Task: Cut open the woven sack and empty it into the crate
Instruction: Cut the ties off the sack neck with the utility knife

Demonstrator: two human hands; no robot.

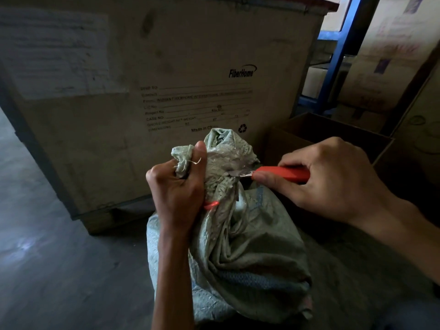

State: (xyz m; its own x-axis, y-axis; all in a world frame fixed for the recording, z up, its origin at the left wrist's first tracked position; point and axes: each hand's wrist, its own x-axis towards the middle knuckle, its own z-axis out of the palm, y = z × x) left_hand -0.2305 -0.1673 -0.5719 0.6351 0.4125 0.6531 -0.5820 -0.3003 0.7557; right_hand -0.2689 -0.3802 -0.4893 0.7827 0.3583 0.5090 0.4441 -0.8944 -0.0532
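Note:
A pale grey-green woven sack stands on the floor in front of me, its neck bunched and tied with a red string. My left hand is closed around the gathered top of the sack. My right hand grips a red-handled utility knife. Its short blade touches the sack's neck just above the tie. An open brown cardboard box sits behind the sack to the right. What the sack holds is hidden.
A large cardboard case printed "FiberHome" stands right behind the sack. A blue metal rack and stacked cartons fill the right background. Dark concrete floor lies to the left.

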